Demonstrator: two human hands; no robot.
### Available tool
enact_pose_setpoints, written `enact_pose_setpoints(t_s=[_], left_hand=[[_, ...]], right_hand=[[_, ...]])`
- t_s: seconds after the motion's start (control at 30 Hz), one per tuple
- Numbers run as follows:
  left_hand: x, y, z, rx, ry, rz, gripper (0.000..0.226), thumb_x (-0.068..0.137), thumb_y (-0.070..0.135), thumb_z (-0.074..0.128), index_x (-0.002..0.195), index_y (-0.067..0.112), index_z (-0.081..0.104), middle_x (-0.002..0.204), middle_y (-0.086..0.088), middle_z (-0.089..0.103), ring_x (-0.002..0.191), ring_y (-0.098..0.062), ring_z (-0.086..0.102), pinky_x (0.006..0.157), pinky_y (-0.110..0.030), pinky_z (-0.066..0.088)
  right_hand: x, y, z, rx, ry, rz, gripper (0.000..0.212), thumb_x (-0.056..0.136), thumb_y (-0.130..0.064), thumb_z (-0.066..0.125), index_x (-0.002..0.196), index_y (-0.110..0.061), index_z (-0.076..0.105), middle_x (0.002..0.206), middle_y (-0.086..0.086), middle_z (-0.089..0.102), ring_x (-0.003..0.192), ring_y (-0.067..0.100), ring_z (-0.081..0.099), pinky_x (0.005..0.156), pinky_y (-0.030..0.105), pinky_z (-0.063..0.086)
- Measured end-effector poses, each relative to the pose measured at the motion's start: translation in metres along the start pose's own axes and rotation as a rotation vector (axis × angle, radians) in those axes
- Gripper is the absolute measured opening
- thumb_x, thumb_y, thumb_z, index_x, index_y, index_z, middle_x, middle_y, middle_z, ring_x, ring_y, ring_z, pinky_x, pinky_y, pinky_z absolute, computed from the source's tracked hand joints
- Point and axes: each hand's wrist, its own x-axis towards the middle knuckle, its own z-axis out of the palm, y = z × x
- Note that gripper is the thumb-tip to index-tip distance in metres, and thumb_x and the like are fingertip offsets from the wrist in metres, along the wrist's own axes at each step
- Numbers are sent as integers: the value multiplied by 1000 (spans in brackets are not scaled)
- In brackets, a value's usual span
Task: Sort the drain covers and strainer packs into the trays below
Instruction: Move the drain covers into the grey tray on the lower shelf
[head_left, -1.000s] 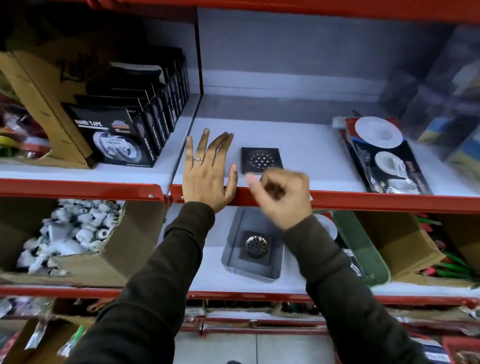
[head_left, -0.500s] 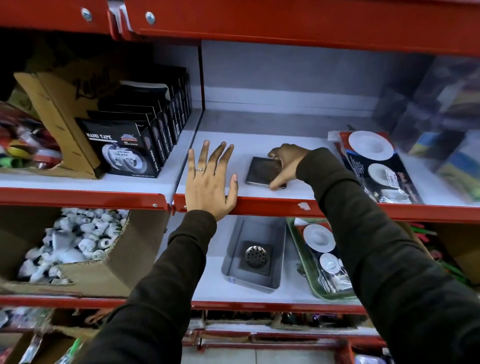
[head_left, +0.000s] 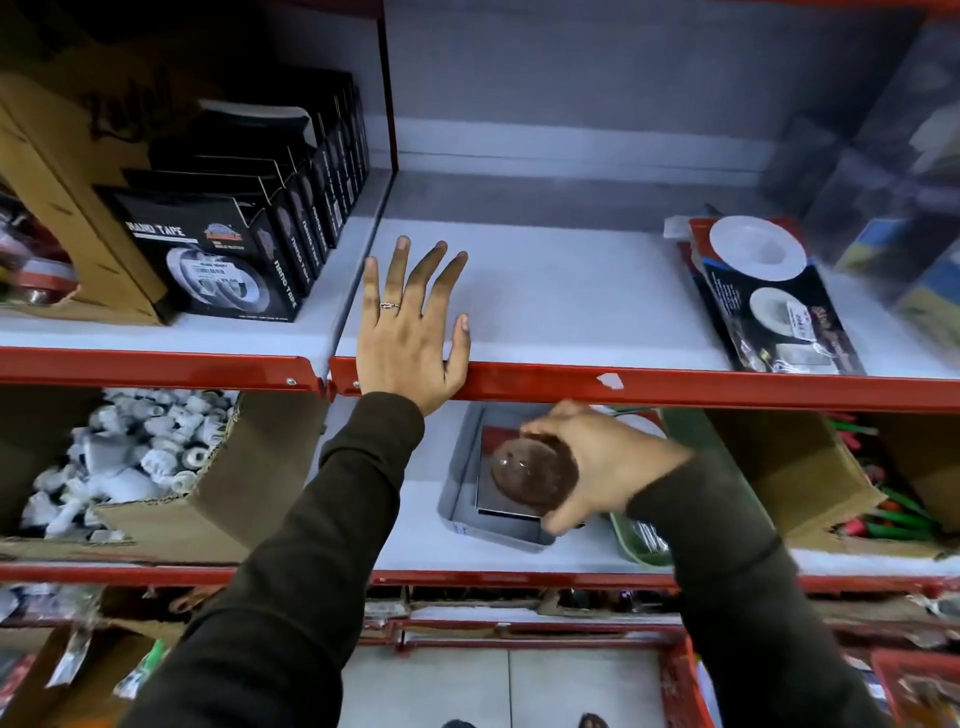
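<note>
Drain cover (head_left: 530, 480): one, gripped by right hand (head_left: 602, 467) | strainer packs (head_left: 774, 296): perhaps two | left hand (head_left: 410, 332) spread

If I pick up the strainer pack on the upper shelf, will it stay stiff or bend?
The strainer pack is a flat card under glossy film, so it probably flexes a little. It looks light and may be slippery. It overhangs the shelf edge, so a push could tip it off.

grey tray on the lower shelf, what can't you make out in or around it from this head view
Head view only:
- Grey tray: its far end is hidden by the red shelf rail.
- Drain cover held over the tray by the right hand: motion-blurred, hole pattern unreadable; whether it touches what lies below cannot be told.
- Green tray: mostly covered by the right hand and sleeve, contents unclear.
- Strainer pack: small print too small to read.
</note>
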Motion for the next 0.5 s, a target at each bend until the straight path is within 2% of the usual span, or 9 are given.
enact_pose_setpoints(t_s=[0.1, 0.17, 0.27, 0.37, 0.5], left_hand=[[1, -1, 0, 9, -4, -1, 60, 95, 40, 32, 152, 21, 35, 160, -4, 35, 153, -32, 19, 124, -56, 12], [1, -1, 1, 9, -2, 3, 61, 95, 41, 31, 152, 21, 34, 160, -4, 34, 153, -32, 19, 124, -56, 11], [2, -3, 4, 10, 15, 3, 61, 94, 41, 31, 152, 22, 35, 159, -3, 36, 153, -32, 19, 123, -57, 11], [2, -4, 6, 17, 13, -1, 62, 94, 42, 29, 152, 22, 34, 158, -2, 37, 153, -31, 19, 123, -57, 12], [2, -4, 4, 28, -15, -4, 62, 94, 43, 28, 152, 23, 34, 158, -2, 37, 153, -31, 18, 123, -57, 10]], right_hand=[[55, 25, 47, -8, -94, 199, 84, 52, -53, 85, 125, -23, 57, 124, 4, 61, 113, 25, 60, 102, 36, 49], [87, 39, 75, -50, -83, 280, 92, 57, -50, 85, 135, -16, 50, 139, 10, 55, 126, 30, 54, 110, 38, 43], [116, 52, 112, -146, -46, 336, 97, 62, -50, 82, 142, -14, 41, 147, 14, 44, 137, 33, 42, 114, 42, 33], [130, 63, 138, -212, -82, 356, 97, 68, -47, 80, 147, -12, 35, 152, 14, 37, 142, 33, 35, 119, 47, 24], [132, 71, 149, -194, -50, 349, 102, 69, -46, 78, 152, -14, 27, 158, 12, 30, 147, 31, 29, 123, 48, 12]])
